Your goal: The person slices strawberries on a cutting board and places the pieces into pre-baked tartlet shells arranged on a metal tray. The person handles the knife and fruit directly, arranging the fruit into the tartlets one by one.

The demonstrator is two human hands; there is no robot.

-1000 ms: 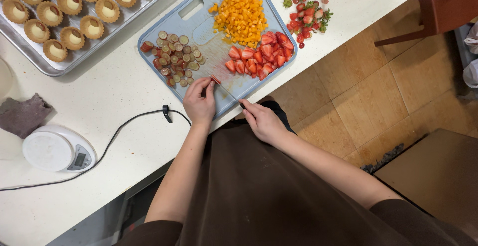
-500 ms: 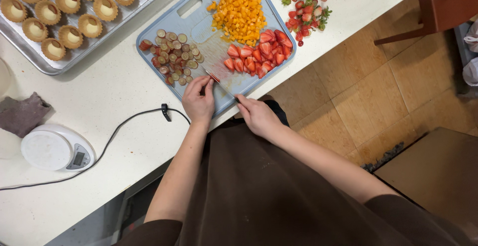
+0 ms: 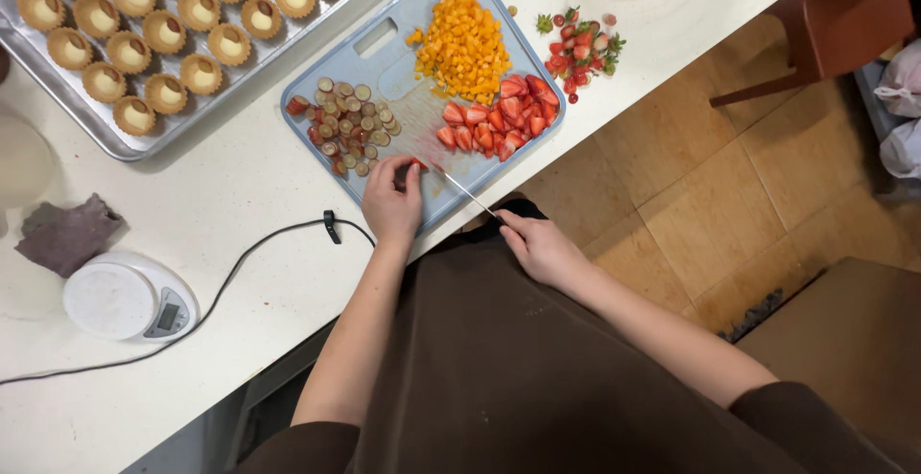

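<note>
Left hand [image 3: 391, 198]: fingertips pinning a red fruit piece [image 3: 418, 162] on the blue cutting board [image 3: 384, 52].
Right hand [image 3: 537, 244]: closed around a knife [image 3: 465, 193], blade at the fruit.

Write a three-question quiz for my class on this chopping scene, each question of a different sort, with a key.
1. True or false: the left hand holds the knife.
2. Which pile on the cutting board lies nearest the tray of tart shells?
A. orange cubes
B. strawberry pieces
C. round slices
3. Fill in: beside the board, on the counter, lie the cut strawberry ____.

Key
1. False: the right hand holds it, while the left hand pins a small red piece on the board.
2. C
3. tops
</note>
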